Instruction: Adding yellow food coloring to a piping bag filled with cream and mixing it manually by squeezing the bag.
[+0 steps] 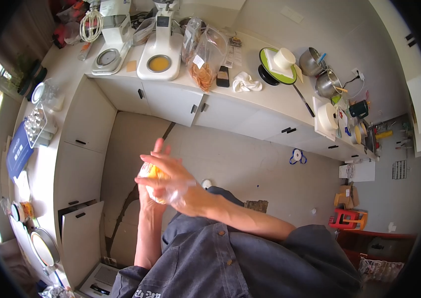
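Both hands are held out in front of the body, over the floor, around a small orange and white plastic-wrapped package [154, 172]. My left hand [147, 197] is under and behind the package and grips it, partly hidden by the other hand. Across the top of it lies my right hand [173, 175], blurred, its fingers spread and a piece of clear crinkled plastic [180, 193] at its palm and wrist. Whether the right fingers grip the package cannot be told.
Along the counter [229, 91] stand a white stand mixer [164, 44], a bag of orange slices [203, 70], a white cake on a green turntable [277, 65] and steel bowls [312, 61]. A cabinet door [80, 238] hangs ajar at lower left. Stools [346, 219] stand at right.
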{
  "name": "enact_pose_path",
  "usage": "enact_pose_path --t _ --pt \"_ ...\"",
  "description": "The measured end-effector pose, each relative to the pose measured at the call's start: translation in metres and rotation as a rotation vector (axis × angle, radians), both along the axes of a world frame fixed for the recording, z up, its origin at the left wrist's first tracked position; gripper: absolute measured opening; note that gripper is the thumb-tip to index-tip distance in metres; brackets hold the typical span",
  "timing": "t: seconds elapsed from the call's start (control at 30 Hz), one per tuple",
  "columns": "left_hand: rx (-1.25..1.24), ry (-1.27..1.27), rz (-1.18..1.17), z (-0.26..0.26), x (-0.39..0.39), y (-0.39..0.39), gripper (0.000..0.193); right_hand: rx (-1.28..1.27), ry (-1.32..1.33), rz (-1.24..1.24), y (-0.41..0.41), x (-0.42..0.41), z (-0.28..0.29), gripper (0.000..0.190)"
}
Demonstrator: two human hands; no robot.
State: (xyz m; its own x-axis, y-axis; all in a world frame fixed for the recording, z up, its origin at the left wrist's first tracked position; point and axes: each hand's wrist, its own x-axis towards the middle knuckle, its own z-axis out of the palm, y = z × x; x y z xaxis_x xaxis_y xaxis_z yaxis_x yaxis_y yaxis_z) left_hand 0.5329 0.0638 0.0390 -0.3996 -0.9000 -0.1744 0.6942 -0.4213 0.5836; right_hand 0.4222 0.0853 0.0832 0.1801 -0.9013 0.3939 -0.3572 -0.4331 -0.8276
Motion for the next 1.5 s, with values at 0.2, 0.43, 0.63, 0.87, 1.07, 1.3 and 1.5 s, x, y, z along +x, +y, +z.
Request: enact_pose_path --t 0.2,0.43,0.63,0.87,1.07,1.3,1.5 --pt "0.151 0.058 -0.175 0.002 -0.047 0.01 0.054 0.826 -0.627 -0.037 -0.03 -0.07 -0.003 0.03" --pt "0.174 0.338 -0.093 -0.012 -0.114 -0.031 0.063 0.078 -0.132 -0.054 -0.032 -0.105 -0.061 0.036" --pt "0.057 0.064 -0.175 -0.004 -0.213 -0.04 0.062 0.513 -0.496 0.087 -0.065 -0.235 -0.034 0.035" --pt "0.002 -0.383 0.055 -0.024 -0.266 -0.055 0.052 0.395 -0.293 0.19 -0.11 -0.294 0.001 0.047" --pt "0.189 -0.03 0.148 -0.009 -0.275 -0.057 0.052 0.448 -0.525 0.135 -0.095 -0.294 -0.048 0.049" --pt "-0.24 -0.932 0.095 -0.002 -0.277 -0.046 0.036 0.671 -0.499 0.259 -0.125 -0.295 -0.013 0.062" --pt "-0.231 -0.991 0.171 0.008 -0.251 -0.038 0.023 0.806 -1.15 0.006 -0.13 -0.288 -0.02 0.062"
